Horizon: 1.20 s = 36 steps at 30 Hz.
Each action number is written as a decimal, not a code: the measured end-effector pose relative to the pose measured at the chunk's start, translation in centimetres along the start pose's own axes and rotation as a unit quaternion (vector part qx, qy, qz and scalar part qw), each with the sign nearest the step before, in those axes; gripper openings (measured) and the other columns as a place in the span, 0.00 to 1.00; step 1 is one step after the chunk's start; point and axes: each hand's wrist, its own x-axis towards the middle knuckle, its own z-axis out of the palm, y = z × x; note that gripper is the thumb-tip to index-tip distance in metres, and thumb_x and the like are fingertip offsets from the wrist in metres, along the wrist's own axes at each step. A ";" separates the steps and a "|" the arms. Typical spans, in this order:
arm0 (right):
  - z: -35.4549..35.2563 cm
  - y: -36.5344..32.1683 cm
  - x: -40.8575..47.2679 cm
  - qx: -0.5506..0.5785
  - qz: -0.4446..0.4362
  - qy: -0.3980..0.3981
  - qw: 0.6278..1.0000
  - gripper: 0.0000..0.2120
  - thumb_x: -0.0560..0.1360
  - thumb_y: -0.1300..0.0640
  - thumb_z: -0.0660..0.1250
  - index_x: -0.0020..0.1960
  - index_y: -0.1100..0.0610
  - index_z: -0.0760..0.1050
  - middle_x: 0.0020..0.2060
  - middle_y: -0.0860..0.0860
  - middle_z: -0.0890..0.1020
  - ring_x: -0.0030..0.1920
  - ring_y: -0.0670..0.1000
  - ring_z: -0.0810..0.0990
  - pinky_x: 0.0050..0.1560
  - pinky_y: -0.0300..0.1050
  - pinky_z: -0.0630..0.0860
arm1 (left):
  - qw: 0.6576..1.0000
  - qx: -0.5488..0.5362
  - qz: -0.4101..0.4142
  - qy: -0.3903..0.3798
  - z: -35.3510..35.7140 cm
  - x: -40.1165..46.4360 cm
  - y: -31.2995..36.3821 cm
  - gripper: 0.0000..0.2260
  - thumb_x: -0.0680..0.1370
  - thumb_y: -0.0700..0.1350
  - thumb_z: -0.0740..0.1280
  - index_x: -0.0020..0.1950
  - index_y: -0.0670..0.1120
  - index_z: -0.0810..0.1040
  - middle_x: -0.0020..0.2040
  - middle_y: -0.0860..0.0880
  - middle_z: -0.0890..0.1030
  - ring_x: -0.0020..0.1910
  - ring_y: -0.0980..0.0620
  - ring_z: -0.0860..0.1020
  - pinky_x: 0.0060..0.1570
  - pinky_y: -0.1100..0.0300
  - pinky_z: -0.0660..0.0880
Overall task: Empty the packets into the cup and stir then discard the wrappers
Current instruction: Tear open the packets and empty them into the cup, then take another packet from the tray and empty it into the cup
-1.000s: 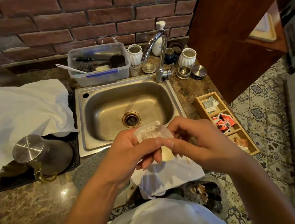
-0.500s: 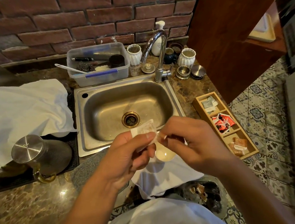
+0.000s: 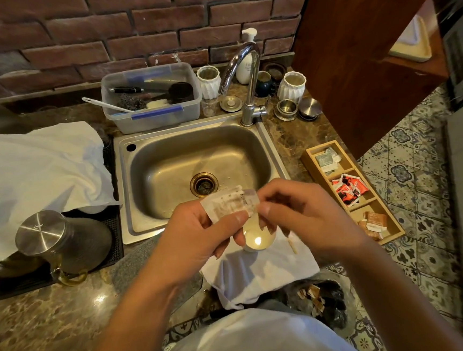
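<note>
Both hands are pinching the packet right over the cup: left hand thumb on front, right hand fingertips at its edge.

No legible text on any packet or bottle.
</note>
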 end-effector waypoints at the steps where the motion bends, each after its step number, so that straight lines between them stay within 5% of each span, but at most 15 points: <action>1: 0.0 -0.1 0.1 0.050 0.047 -0.010 0.998 0.16 0.83 0.51 0.63 0.47 0.63 0.81 0.36 0.55 0.84 0.35 0.51 0.80 0.34 0.42 0.74 | 0.999 0.031 0.016 0.005 0.0 0.0 -0.1 0.06 0.79 0.39 0.70 0.44 0.45 0.86 0.30 0.47 0.82 0.23 0.56 0.69 0.25 0.67 0.67; 4: 0.4 -0.1 0.4 0.087 0.140 -0.047 0.985 0.27 0.85 0.45 0.56 0.39 0.62 0.80 0.29 0.56 0.78 0.28 0.51 0.74 0.32 0.46 0.68 | 0.985 0.151 0.076 0.016 0.1 0.0 -0.4 0.03 0.77 0.41 0.73 0.49 0.47 0.85 0.35 0.50 0.85 0.30 0.58 0.79 0.32 0.63 0.74; 8: 1.2 0.2 0.2 0.140 0.161 -0.050 0.976 0.19 0.85 0.59 0.58 0.39 0.62 0.78 0.23 0.50 0.75 0.24 0.49 0.69 0.32 0.49 0.64 | 0.974 0.198 0.105 0.029 0.1 0.0 -0.8 0.05 0.76 0.43 0.75 0.50 0.51 0.86 0.40 0.52 0.86 0.40 0.53 0.85 0.43 0.53 0.81; 17: 0.4 0.1 0.0 0.227 0.172 -0.069 0.956 0.12 0.84 0.63 0.60 0.46 0.66 0.78 0.26 0.53 0.74 0.23 0.48 0.69 0.22 0.42 0.64 | 0.970 0.203 0.129 0.046 0.6 0.5 -1.6 0.04 0.76 0.45 0.74 0.49 0.54 0.85 0.36 0.54 0.84 0.31 0.60 0.78 0.33 0.70 0.70; 19: -0.4 0.1 0.4 0.223 0.148 -0.098 0.959 0.12 0.81 0.61 0.63 0.42 0.60 0.80 0.25 0.53 0.74 0.22 0.47 0.69 0.23 0.42 0.65 | 0.984 0.135 0.113 0.014 1.2 0.7 -1.7 0.01 0.77 0.44 0.74 0.47 0.48 0.85 0.34 0.52 0.83 0.29 0.60 0.76 0.31 0.69 0.70; 22: -1.1 0.2 0.6 0.272 0.095 -0.125 0.949 0.11 0.78 0.62 0.63 0.39 0.58 0.79 0.24 0.53 0.74 0.21 0.49 0.69 0.23 0.40 0.68 | 0.989 -0.139 0.017 -0.056 2.7 1.1 -2.4 0.10 0.73 0.48 0.76 0.34 0.45 0.82 0.24 0.50 0.77 0.22 0.56 0.69 0.26 0.66 0.65; 25: -1.0 1.7 0.3 0.396 0.040 -0.120 0.909 0.09 0.76 0.63 0.64 0.38 0.59 0.77 0.23 0.52 0.75 0.21 0.48 0.69 0.23 0.39 0.70 | 0.909 -0.396 -0.049 -0.122 4.9 1.6 -2.8 0.12 0.71 0.46 0.77 0.38 0.39 0.79 0.23 0.51 0.73 0.18 0.60 0.67 0.21 0.68 0.65; 27: -1.3 3.0 -0.1 0.448 0.021 -0.109 0.887 0.08 0.74 0.59 0.70 0.37 0.59 0.76 0.24 0.52 0.76 0.21 0.48 0.69 0.23 0.39 0.69 | 0.880 -0.455 -0.057 -0.121 5.9 2.1 -2.9 0.11 0.72 0.43 0.77 0.44 0.39 0.77 0.26 0.51 0.75 0.18 0.61 0.68 0.19 0.68 0.62; 30: -2.4 4.4 -0.8 0.469 0.012 -0.077 0.880 0.14 0.72 0.51 0.77 0.38 0.59 0.77 0.24 0.53 0.75 0.22 0.48 0.68 0.22 0.38 0.67 | 0.911 -0.401 -0.046 -0.080 6.7 2.2 -3.0 0.09 0.74 0.44 0.75 0.46 0.41 0.78 0.28 0.51 0.75 0.19 0.61 0.66 0.20 0.68 0.59; 36: -5.7 6.6 -2.5 0.475 0.007 0.009 0.880 0.10 0.72 0.53 0.77 0.43 0.58 0.80 0.29 0.52 0.78 0.23 0.44 0.72 0.22 0.35 0.67 | 0.972 -0.234 -0.018 -0.013 8.3 2.3 -3.0 0.12 0.76 0.51 0.72 0.45 0.42 0.80 0.27 0.48 0.75 0.20 0.58 0.63 0.24 0.65 0.60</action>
